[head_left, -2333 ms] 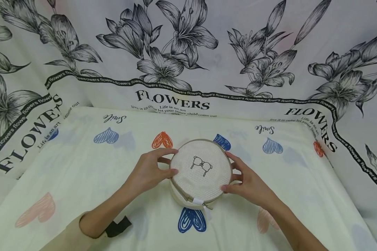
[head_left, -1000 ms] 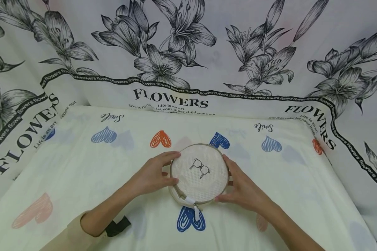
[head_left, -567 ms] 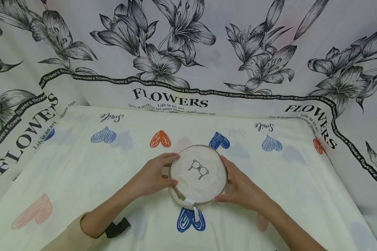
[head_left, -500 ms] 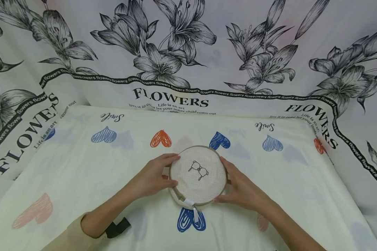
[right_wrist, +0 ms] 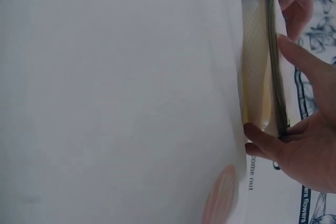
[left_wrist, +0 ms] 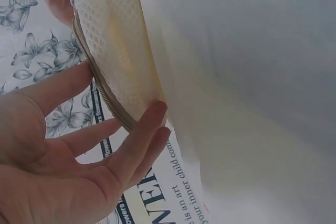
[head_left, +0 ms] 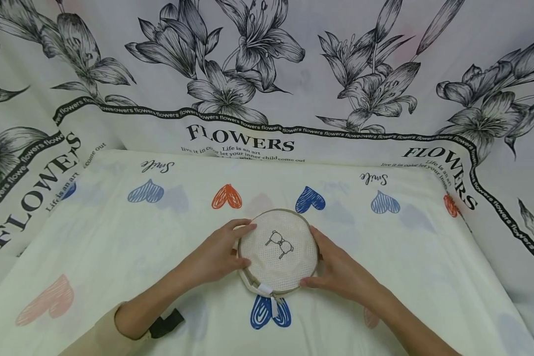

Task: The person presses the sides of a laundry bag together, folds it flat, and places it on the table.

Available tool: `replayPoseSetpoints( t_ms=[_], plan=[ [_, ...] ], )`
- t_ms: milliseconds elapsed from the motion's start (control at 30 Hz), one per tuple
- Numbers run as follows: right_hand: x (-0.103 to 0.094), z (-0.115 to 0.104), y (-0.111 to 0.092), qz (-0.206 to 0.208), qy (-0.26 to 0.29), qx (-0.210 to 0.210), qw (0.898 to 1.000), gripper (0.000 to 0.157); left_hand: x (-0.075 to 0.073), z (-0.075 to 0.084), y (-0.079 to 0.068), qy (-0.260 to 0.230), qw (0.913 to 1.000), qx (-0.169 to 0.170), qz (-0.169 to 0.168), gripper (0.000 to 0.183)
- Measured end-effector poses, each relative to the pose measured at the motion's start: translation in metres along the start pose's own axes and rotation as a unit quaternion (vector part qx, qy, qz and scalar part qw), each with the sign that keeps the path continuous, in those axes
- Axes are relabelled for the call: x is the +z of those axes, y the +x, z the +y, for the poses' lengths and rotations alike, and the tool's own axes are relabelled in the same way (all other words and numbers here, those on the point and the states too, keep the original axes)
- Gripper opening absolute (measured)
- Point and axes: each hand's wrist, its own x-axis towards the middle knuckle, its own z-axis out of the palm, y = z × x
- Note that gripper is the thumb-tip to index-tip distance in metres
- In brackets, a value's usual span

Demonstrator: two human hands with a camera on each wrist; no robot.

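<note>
A round white mesh laundry bag [head_left: 278, 269] with a zip round its rim and a glasses design on its top lies in the middle of the bed-like surface. Its white zip tab points towards me. My left hand [head_left: 218, 251] grips its left side, thumb on the near top edge and fingers on the rim. Opposite, my right hand [head_left: 347, 272] grips the right side. In the left wrist view the left hand [left_wrist: 79, 150] holds the zip edge and side wall; something yellowish shows through the mesh. The right wrist view shows the right hand [right_wrist: 310, 129] holding the bag's side [right_wrist: 254, 61].
A white cloth [head_left: 115, 237] printed with hearts covers the surface. Behind it hangs a white curtain [head_left: 311, 29] with black flowers and lettering. A black strip [head_left: 166, 324] shows beside the left sleeve [head_left: 111, 329].
The laundry bag has turned a little clockwise and shifted slightly left and towards me. Its zip tab has swung left. Both hands have kept their grip and moved with it.
</note>
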Motion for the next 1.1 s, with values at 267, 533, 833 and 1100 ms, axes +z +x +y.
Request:
replayPoseSetpoints(
  t_ms=[267, 533, 833, 1100],
  plan=[
    [0.001, -0.004, 0.0, -0.003, -0.043, 0.007, 0.999, 0.122, 0.01, 0.001, -0.007, 0.13, 0.9912, 0.026, -0.005, 0.077],
    [0.005, -0.004, 0.004, 0.034, -0.161, -0.045, 0.985, 0.116, 0.011, -0.001, -0.008, 0.225, 0.9636, 0.144, -0.014, 0.075],
    [0.006, -0.006, 0.009, 0.017, -0.26, -0.163, 0.951, 0.101, 0.015, -0.004, -0.006, 0.225, 0.9601, 0.161, -0.042, 0.097],
    [0.007, -0.012, 0.012, -0.026, -0.261, -0.159, 0.952, 0.1, 0.017, -0.004, -0.004, 0.242, 0.9518, 0.182, -0.048, 0.099]
  ],
)
